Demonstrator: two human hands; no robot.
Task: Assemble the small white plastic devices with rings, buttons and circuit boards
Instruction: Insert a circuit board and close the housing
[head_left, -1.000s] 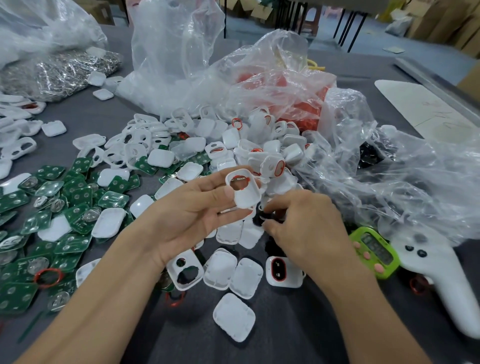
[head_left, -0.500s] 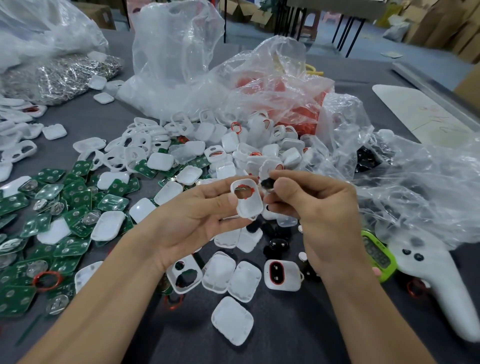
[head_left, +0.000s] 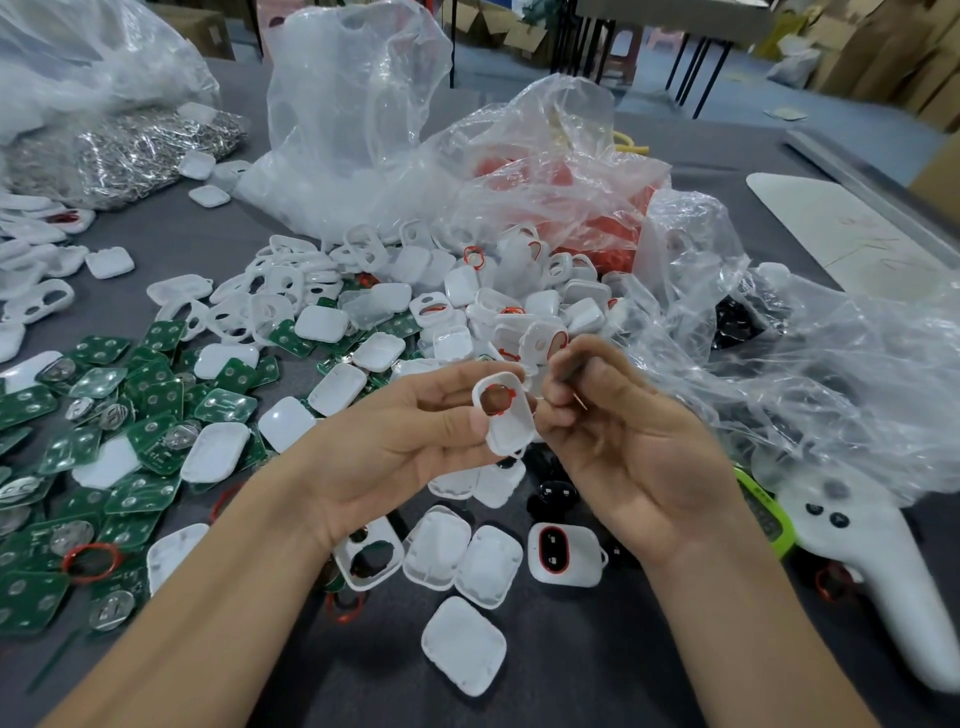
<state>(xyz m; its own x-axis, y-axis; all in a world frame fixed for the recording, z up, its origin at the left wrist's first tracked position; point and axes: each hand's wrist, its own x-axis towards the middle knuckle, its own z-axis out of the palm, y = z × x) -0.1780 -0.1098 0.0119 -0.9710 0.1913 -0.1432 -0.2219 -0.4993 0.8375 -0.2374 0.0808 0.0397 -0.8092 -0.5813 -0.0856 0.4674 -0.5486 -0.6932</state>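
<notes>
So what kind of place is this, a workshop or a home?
Probably a factory or assembly workshop: heaps of white casings and green circuit boards cover the grey table, with bulk plastic bags of parts and cardboard boxes behind.

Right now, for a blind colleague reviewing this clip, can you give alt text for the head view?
A person's left hand holds a white shell with a red ring in its opening, the right hand, fingers curled, close beside it. Around them, loose white shells, green circuit boards and clear plastic bags cover a grey table.
</notes>
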